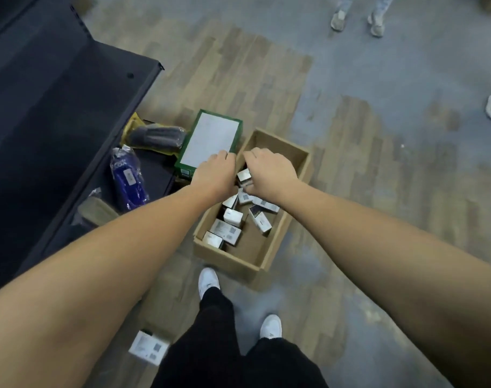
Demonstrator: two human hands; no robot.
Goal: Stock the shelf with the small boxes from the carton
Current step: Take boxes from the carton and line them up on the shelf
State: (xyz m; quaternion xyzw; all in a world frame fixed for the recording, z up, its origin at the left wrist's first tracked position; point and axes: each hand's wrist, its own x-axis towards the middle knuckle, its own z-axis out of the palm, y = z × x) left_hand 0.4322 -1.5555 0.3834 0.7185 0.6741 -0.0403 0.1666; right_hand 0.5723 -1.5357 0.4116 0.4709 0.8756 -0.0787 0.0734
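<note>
An open brown carton (pixel 283 233) sits on the floor in front of me with several small white boxes (pixel 226 229) lying loose inside. Both arms reach down into its far end. My right hand (pixel 269 170) curls over a small white box (pixel 244 175) and grips it. My left hand (pixel 215 175) is right beside it with fingers bent down into the carton; what it holds is hidden. The dark shelf (pixel 56 107) stands at my left.
On the shelf's bottom ledge lie a blue packaged item (pixel 128 180), a yellow-backed dark pack (pixel 154 137) and a green-edged box (pixel 208 141). One small white box (pixel 149 347) lies on the floor by my feet. Other people's feet (pixel 356 19) stand at the far right.
</note>
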